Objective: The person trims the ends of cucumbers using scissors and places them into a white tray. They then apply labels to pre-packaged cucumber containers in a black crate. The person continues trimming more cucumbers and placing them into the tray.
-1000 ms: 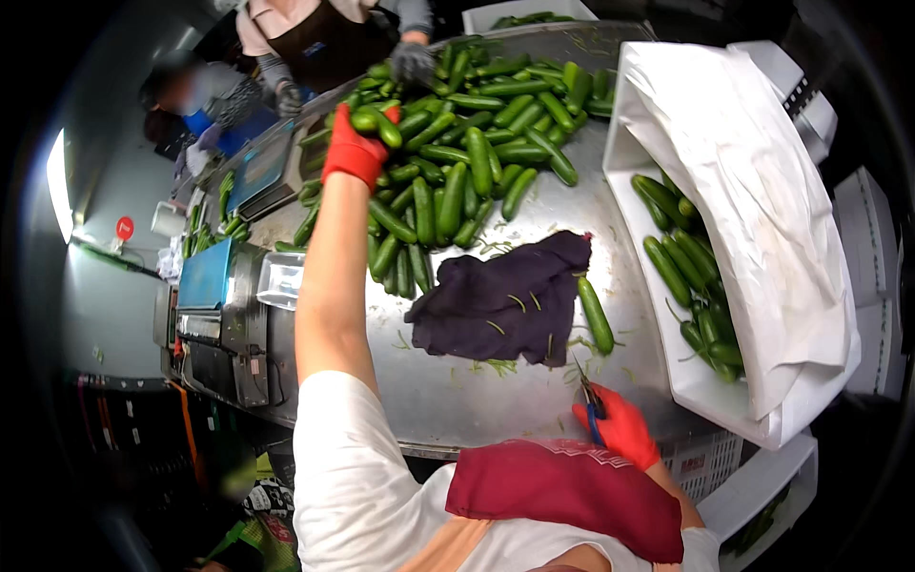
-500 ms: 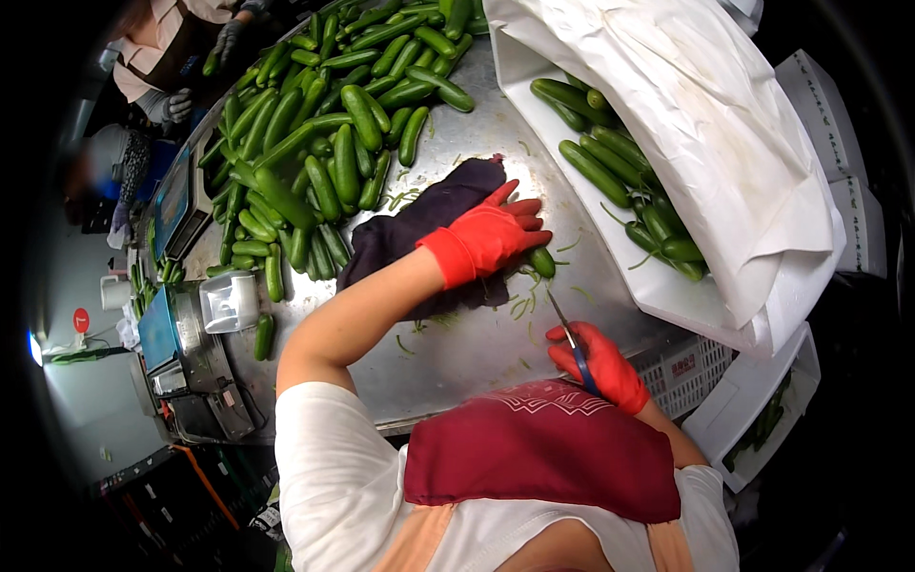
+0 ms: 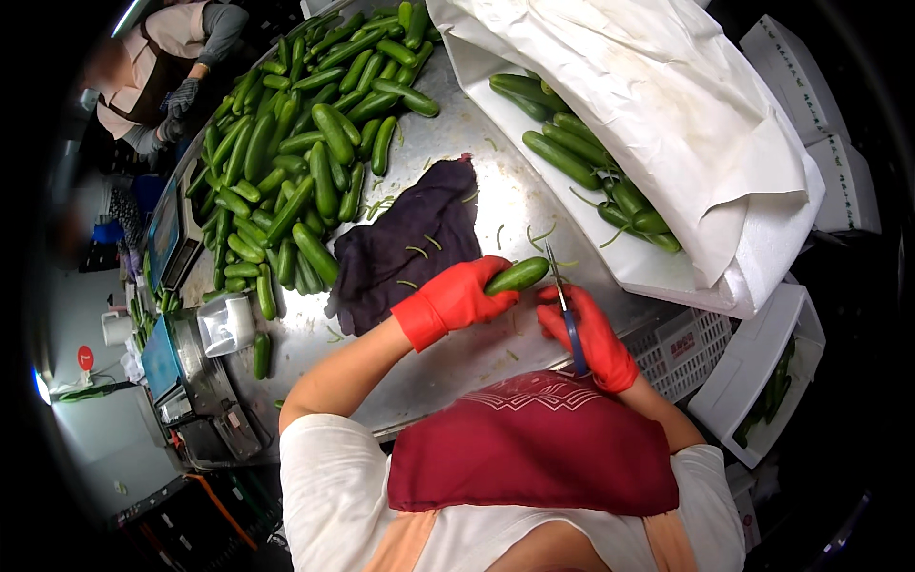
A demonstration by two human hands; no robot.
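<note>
My left hand [image 3: 459,297], in a red rubber glove, grips a green cucumber [image 3: 520,275] that points to the right above the metal table. In my right hand [image 3: 599,345], also red-gloved, are blue-handled scissors [image 3: 573,334]. Their blades rise close beside the cucumber's right end; whether they touch it I cannot tell. A dark crumpled cloth [image 3: 400,250] lies just beyond my left hand. Thin green stem bits [image 3: 541,234] are scattered on the cloth and the metal. A large heap of cucumbers [image 3: 329,124] covers the far left of the table.
At the right stands a white foam box [image 3: 610,257] holding cucumbers, partly covered by white paper [image 3: 658,114]. Below it are a white crate [image 3: 679,348] and another foam box [image 3: 762,381]. A clear plastic tub [image 3: 227,324] and scales [image 3: 164,348] stand left. A gloved co-worker [image 3: 157,67] is at far left.
My left hand has drawn back from beyond the cloth's right edge, toward me, and now lifts the cucumber beside the scissors. The scissors have turned more upright. The whole view has shifted slightly.
</note>
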